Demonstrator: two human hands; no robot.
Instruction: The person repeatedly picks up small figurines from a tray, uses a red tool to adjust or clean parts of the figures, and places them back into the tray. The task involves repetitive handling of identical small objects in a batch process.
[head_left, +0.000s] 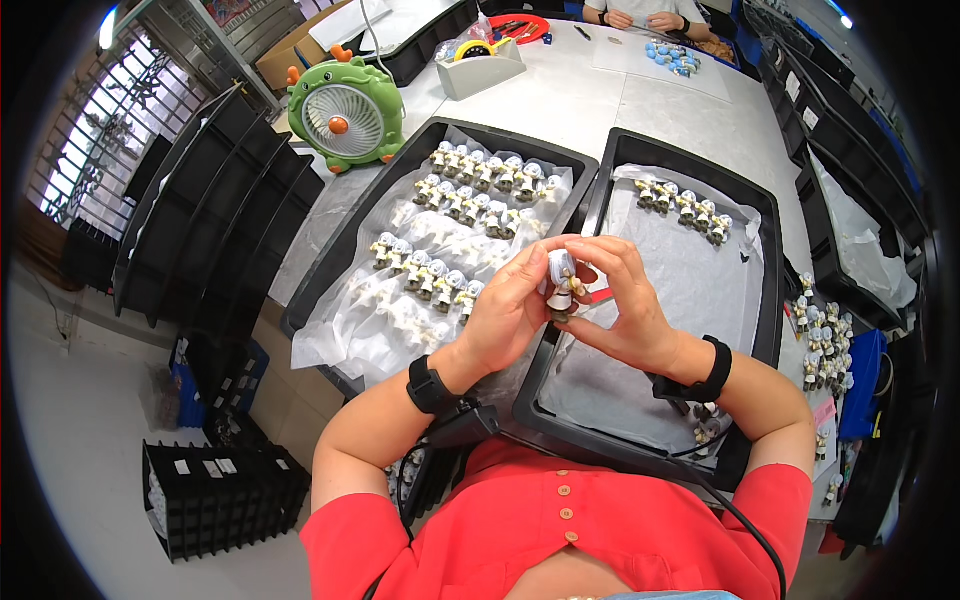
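A small figurine (562,285) with a pale head and dark base is pinched between the left hand (500,310) and the right hand (632,315), above the place where the right edge of the left tray (510,138) runs beside the left edge of the right tray (772,290). Its side is clasped by the left thumb and fingers; its base is met by the right thumb, with the right fingers arched around it. (A thin red object (601,296) is seen beside it, too little of it to be identified.)

Should this shared hold be loosened, the piece could be dropped onto the hard-looking rims and chipped. In the left tray, rows of figurines (440,280) are set on a thin white sheet (330,340), whose near left corner is spilled over the rim; were it caught by a forearm, whole rows could be tipped. Beside the far edge of the right tray, a short file of figures (685,208) is lined up closely, so a knock to one would probably be passed along. By the near right corner of that tray a black cable (745,520) is trailed, by which pieces there could be snagged. Loose figurines (822,345) are crowded on the desk (570,90) past the tray's right edge, where they could be swept over by the right elbow.
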